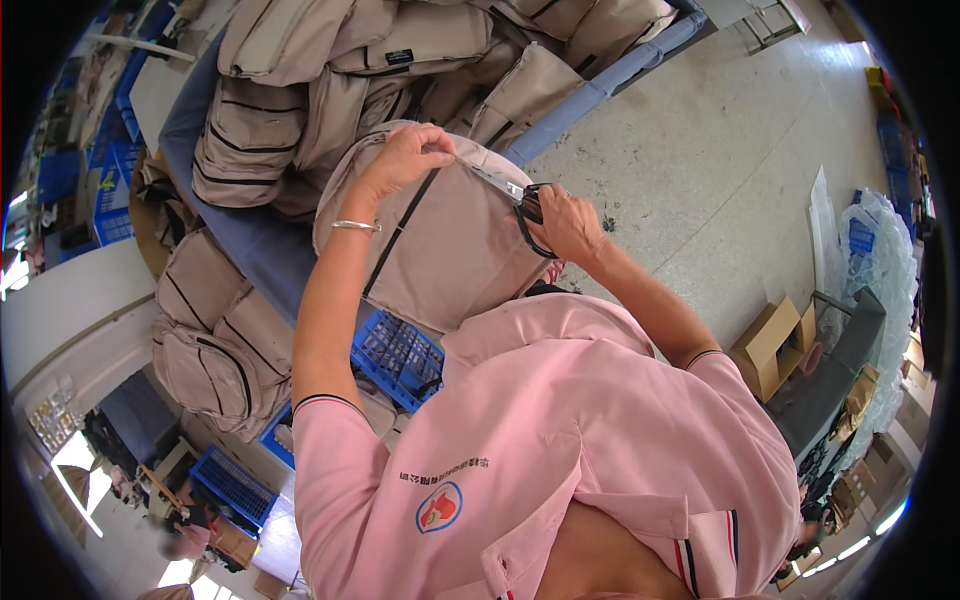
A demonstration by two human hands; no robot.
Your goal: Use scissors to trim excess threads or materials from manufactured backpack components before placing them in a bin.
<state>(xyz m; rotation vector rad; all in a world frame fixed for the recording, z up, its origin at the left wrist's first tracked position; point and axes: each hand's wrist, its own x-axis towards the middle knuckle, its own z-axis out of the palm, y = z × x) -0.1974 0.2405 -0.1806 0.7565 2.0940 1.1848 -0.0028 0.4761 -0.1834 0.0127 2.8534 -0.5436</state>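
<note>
A beige backpack (455, 255) with a dark zipper line leans in front of my body. Over its upper edge, my left hand (412, 160) is closed in a pinch; whatever sits between the fingertips is too small to make out. My right hand (568, 226) grips black-handled scissors (496, 182). Their metal blades lie across the top of the backpack and point left, with the tips close to my left fingertips. A silver bangle (355, 226) circles my left wrist.
Ahead, a blue-grey fabric-sided bin (598, 100) holds a heap of beige backpacks (250, 140). More backpacks (215, 345) are stacked at left. A blue plastic crate (395, 358) stands by my left arm. An open cardboard box (772, 350) and clear plastic wrap (880, 250) are at right.
</note>
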